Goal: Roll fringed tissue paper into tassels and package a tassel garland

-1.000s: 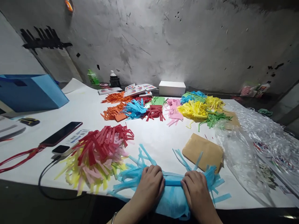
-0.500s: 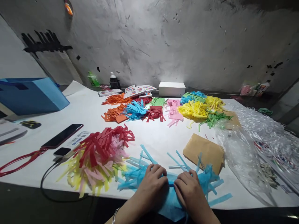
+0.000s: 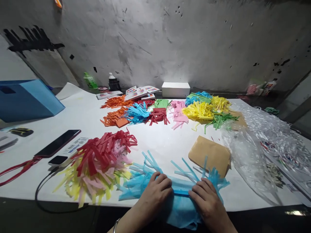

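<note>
Blue fringed tissue paper [image 3: 182, 207] lies across the table's front edge, its cut strips spreading to both sides and its plain middle hanging toward me. A narrow folded band runs along the middle, between my hands. My left hand [image 3: 159, 191] is closed on the band's left part, fingers curled over it. On the band's right part, my right hand [image 3: 205, 195] is closed too, fingertips pinching the fold. Both thumbs are largely hidden. Left of the blue paper is a heap of red fringed tissue [image 3: 104, 149], with pink and yellow fringes [image 3: 92, 187] under it.
Behind are fringed bundles in orange [image 3: 115, 116], red, pink and yellow [image 3: 198, 111], near a white box [image 3: 176, 90]. Brown paper envelopes [image 3: 209, 155] and clear plastic bags [image 3: 247, 158] lie at right. A phone [image 3: 58, 144], a cabled device [image 3: 58, 160] and a blue bag [image 3: 29, 100] are at left.
My right hand has slid to the right along the fold, widening the gap between my hands and showing more of the band. The view has shifted slightly.
</note>
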Action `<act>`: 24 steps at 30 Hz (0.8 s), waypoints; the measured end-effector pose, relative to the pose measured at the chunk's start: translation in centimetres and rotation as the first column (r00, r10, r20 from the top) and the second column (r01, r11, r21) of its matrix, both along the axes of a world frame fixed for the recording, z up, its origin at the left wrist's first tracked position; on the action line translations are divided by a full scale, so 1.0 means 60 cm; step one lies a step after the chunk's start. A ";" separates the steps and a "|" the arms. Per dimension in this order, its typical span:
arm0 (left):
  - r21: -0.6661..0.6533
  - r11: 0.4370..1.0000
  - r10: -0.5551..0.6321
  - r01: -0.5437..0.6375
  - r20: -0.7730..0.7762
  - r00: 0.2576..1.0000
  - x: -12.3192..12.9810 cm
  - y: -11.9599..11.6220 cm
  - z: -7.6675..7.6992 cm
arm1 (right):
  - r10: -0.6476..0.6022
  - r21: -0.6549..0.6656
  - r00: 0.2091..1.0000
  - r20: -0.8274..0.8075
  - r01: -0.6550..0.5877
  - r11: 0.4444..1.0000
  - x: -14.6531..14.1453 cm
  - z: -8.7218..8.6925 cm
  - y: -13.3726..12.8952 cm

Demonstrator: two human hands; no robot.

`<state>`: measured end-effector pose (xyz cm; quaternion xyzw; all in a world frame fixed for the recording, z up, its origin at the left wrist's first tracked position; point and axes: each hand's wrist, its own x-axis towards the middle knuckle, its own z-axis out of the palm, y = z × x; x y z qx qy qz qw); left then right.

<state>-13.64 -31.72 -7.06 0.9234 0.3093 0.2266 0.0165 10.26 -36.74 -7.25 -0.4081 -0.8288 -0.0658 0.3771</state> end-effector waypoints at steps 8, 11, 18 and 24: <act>-0.238 0.937 0.248 -0.256 -0.063 0.967 0.027 -0.013 0.024 | -0.257 -0.194 0.932 -0.255 0.211 0.958 -0.037 -0.022 -0.010; -0.260 0.903 0.320 -0.341 -0.118 0.940 0.037 -0.008 0.035 | -0.366 -0.288 0.888 -0.279 0.286 0.914 -0.043 -0.021 -0.006; 0.052 0.998 0.041 -0.032 -0.191 0.981 0.047 -0.005 0.021 | -0.195 -0.166 0.977 -0.085 0.179 0.970 -0.043 -0.011 -0.007; 0.114 0.992 0.068 -0.053 -0.131 0.989 0.062 0.018 0.019 | -0.195 -0.054 0.977 0.083 0.200 0.978 -0.059 -0.008 0.011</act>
